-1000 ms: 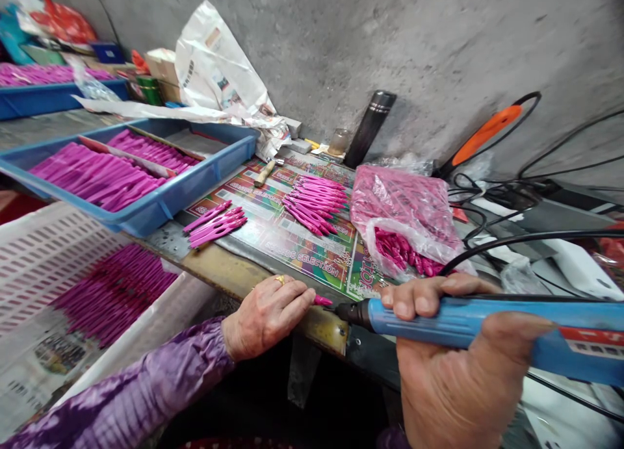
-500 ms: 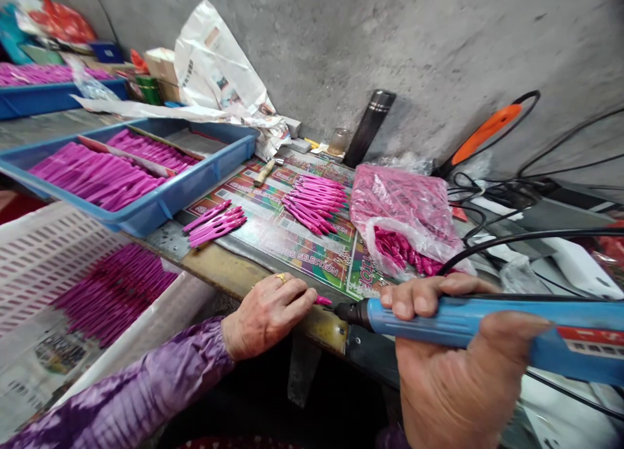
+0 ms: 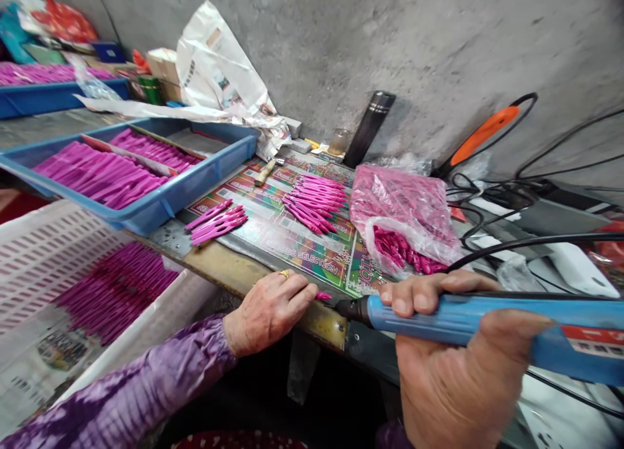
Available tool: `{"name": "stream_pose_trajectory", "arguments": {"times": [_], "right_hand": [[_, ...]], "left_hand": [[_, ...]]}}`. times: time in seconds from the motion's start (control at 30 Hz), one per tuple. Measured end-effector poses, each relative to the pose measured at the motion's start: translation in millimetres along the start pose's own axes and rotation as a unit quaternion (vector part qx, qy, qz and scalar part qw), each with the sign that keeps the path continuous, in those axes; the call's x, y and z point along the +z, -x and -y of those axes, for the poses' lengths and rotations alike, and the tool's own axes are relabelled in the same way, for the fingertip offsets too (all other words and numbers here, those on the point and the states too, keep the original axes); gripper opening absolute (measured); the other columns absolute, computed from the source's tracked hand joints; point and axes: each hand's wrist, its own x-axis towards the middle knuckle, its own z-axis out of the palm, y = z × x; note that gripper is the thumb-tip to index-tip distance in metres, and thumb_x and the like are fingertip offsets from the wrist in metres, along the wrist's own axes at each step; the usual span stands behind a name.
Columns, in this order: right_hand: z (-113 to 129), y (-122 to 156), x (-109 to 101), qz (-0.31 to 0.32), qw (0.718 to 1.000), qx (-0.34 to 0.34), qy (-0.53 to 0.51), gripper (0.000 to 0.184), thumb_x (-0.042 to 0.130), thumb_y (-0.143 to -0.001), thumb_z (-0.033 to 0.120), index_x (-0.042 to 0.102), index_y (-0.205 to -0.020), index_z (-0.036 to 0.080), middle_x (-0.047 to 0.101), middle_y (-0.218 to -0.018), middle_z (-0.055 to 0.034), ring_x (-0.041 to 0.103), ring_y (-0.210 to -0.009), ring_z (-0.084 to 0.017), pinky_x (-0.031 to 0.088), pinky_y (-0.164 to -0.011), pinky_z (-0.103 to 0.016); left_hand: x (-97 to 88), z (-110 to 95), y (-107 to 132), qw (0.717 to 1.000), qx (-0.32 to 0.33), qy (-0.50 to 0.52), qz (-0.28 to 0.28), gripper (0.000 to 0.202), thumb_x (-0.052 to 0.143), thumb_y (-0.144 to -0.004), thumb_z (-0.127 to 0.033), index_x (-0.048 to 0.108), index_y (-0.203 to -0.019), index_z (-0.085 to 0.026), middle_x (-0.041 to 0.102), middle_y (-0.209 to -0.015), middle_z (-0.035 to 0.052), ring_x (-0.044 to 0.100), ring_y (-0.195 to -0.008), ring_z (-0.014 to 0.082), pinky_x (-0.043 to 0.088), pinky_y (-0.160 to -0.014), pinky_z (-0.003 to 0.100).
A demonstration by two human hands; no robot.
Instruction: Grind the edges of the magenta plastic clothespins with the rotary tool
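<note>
At the near edge of the bench (image 3: 214, 265), a pink piece (image 3: 324, 295) juts from the left hand (image 3: 273, 311), whose fingers pinch it; just beside its end sits the dark tip (image 3: 355, 310) of a blue tool (image 3: 453, 322), gripped in the right hand (image 3: 453, 381); beyond lie a bundle of pink pens (image 3: 316, 203) and a plastic bag (image 3: 400, 195); farther left, a blue tray (image 3: 160, 210).

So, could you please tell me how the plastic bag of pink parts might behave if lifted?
The plastic bag would probably sag, since it looks thin and crumpled. It may spill, as pink parts show at its open-looking mouth. It seems unlikely to roll, lying broad and slumped.
</note>
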Motion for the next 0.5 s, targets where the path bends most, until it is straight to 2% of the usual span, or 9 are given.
{"name": "stream_pose_trajectory", "arguments": {"times": [0.17, 0.3, 0.4, 0.5], "right_hand": [[5, 2, 0, 0.019, 1.0, -0.019, 0.003, 0.06, 0.083, -0.07, 0.078, 0.061, -0.079, 0.023, 0.053, -0.061, 0.0056, 0.051, -0.057, -0.012, 0.055, -0.061, -0.031], [11, 7, -1, 0.036, 0.999, -0.027, -0.008, 0.055, 0.086, -0.07, 0.071, 0.062, -0.079, 0.022, 0.055, -0.063, 0.0056, 0.051, -0.056, -0.012, 0.055, -0.062, -0.031], [14, 9, -1, 0.061, 0.997, -0.043, 0.007, 0.056, 0.084, -0.072, 0.073, 0.062, -0.078, 0.022, 0.055, -0.061, 0.0054, 0.052, -0.056, -0.012, 0.055, -0.062, -0.031], [17, 11, -1, 0.078, 0.996, -0.047, 0.017, 0.055, 0.081, -0.076, 0.074, 0.063, -0.079, 0.022, 0.056, -0.061, 0.0053, 0.053, -0.056, -0.013, 0.055, -0.062, -0.031]], "left_hand": [[-1.2, -1, -3, 1.0, -0.018, 0.012, -0.011, 0.024, 0.042, -0.11, -0.014, 0.065, -0.103, -0.016, 0.07, -0.084, 0.0035, 0.06, -0.067, 0.0154, 0.046, -0.062, 0.027], [-5.8, -9, -1, 0.996, -0.061, 0.06, -0.021, 0.026, 0.045, -0.108, -0.014, 0.069, -0.098, -0.016, 0.071, -0.081, 0.0036, 0.062, -0.066, 0.0151, 0.047, -0.06, 0.026], [-11.6, -19, 2, 0.987, -0.108, 0.117, -0.036, 0.025, 0.049, -0.108, -0.017, 0.072, -0.098, -0.016, 0.072, -0.082, 0.0045, 0.064, -0.067, 0.0149, 0.047, -0.061, 0.025], [-20.9, -31, 2, 0.959, -0.185, 0.212, -0.038, 0.02, 0.054, -0.107, -0.019, 0.074, -0.104, -0.016, 0.075, -0.087, 0.0049, 0.067, -0.073, 0.0143, 0.05, -0.067, 0.023]]}}
